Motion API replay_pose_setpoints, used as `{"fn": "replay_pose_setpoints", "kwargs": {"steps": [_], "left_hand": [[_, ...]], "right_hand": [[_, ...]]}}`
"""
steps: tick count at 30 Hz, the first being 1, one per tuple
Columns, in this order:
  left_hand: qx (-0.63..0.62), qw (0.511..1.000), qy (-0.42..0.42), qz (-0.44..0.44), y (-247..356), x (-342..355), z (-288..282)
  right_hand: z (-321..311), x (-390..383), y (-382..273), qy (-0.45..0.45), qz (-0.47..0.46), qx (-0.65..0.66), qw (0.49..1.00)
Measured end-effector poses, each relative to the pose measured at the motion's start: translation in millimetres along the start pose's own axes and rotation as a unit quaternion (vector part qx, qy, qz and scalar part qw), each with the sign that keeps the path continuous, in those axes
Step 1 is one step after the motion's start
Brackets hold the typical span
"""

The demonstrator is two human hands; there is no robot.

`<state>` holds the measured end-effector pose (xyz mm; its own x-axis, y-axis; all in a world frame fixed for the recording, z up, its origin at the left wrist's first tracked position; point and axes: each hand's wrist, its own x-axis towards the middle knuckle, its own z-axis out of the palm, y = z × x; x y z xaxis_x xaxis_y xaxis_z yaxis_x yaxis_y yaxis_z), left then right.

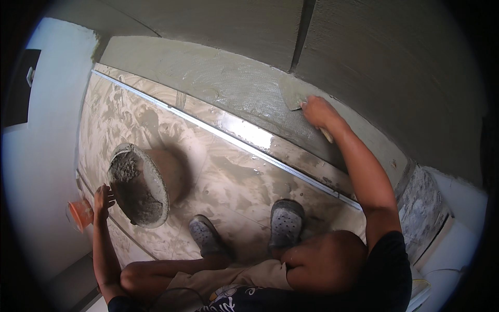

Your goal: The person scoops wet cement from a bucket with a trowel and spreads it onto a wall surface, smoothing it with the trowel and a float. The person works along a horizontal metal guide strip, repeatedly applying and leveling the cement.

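My right hand (pixel 319 112) is closed round the handle of a trowel (pixel 293 94), whose broad blade lies against a strip of wet grey mortar (pixel 228 91) at the foot of the wall. The handle's pale end sticks out below my fist. At the left, my left hand (pixel 104 202) grips the rim of a bucket (pixel 165 174), with the fingers curled at its edge. This bucket is tilted, its mouth turned to the left, and wet mortar (pixel 127 171) coats the inside. Along the strip's near side runs a long, shiny metal straightedge (pixel 223 134).
Smeared mortar covers the tiled floor (pixel 228 177). An orange pail (pixel 80 214) stands beyond my left hand by the white wall (pixel 57 140). Both my feet, in grey clogs (pixel 286 222), are between the bucket and the straightedge. A grey plastered wall (pixel 384 67) rises at the far side.
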<state>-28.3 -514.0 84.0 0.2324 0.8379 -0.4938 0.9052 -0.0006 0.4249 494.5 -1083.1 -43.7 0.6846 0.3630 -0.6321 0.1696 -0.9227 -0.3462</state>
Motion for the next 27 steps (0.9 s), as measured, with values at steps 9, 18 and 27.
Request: {"fn": "replay_pose_setpoints", "kwargs": {"steps": [9, 18, 27], "left_hand": [[-0.006, 0.998, -0.057, 0.010, 5, -4, 11], [-0.053, 0.996, -0.056, -0.047, 3, 3, 8], [-0.116, 0.991, -0.054, -0.047, 4, -10, 9]], "right_hand": [[-4, -37, 47, 0.001, 0.049, -0.010, 0.999], [-5, -67, 110, 0.036, 0.064, -0.017, 0.997], [14, -93, 172, 0.043, 0.098, 0.088, 0.990]]}}
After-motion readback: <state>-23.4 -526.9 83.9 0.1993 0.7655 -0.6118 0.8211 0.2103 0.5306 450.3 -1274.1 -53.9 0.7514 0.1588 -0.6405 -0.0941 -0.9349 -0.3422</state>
